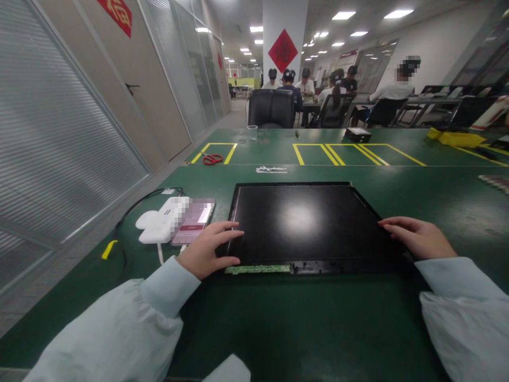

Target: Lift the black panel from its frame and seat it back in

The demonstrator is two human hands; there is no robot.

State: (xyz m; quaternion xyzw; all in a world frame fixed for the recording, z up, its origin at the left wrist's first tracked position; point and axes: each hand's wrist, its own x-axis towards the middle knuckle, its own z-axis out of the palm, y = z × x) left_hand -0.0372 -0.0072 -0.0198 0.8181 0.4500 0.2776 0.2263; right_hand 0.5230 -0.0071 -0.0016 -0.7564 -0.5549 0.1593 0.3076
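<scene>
A black flat display panel (302, 223) lies face up on the green table (302, 318), with a thin green circuit strip (257, 269) along its near edge. My left hand (209, 249) rests at the panel's near left corner, with the fingers bent around the left edge and touching it. My right hand (417, 237) lies on the panel's right edge, fingers stretched out and pointing left. Both sleeves are pale blue.
A phone (194, 220) and white charger blocks (157, 225) with a black cable sit left of the panel. Farther back are red scissors (212, 158), a clear cup (252, 132), a small black box (357, 133), yellow floor-tape boxes and several seated people.
</scene>
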